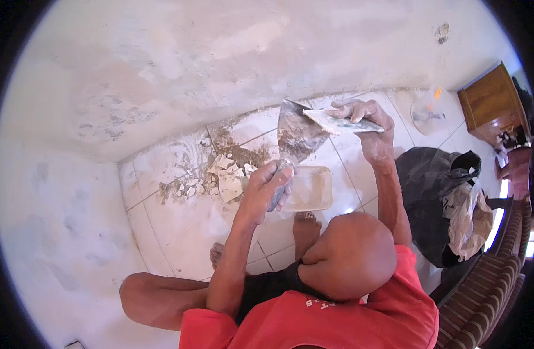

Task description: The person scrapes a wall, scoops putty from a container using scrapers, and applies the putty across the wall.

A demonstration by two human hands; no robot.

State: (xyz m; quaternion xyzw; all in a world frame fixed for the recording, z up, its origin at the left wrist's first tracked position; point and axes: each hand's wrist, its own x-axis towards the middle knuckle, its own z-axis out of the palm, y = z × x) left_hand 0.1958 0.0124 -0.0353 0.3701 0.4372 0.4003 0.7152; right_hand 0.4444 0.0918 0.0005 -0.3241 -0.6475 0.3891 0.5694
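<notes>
My left hand point(270, 186) is wrapped round the dusty grey handle of a wide putty knife point(299, 134), whose smeared blade points up toward the wall. In my right hand point(363, 119) is a second flat scraper point(342, 123) with pale paste along it, held over the top of the wide blade; whether the two blades touch, I cannot tell. A beige rectangular tray point(323, 200) with paste residue lies on the tiles just beside and below my left hand. Broken white flakes and grit point(229, 180) are spread on the floor to its left.
A patched white wall point(232, 58) runs behind the tiled floor point(150, 227), meeting another at the left. At right are a black bag point(424, 192), crumpled paper point(467, 221), a wooden cabinet point(488, 99), a pale object with an orange part point(429, 116) and a striped sofa point(488, 291).
</notes>
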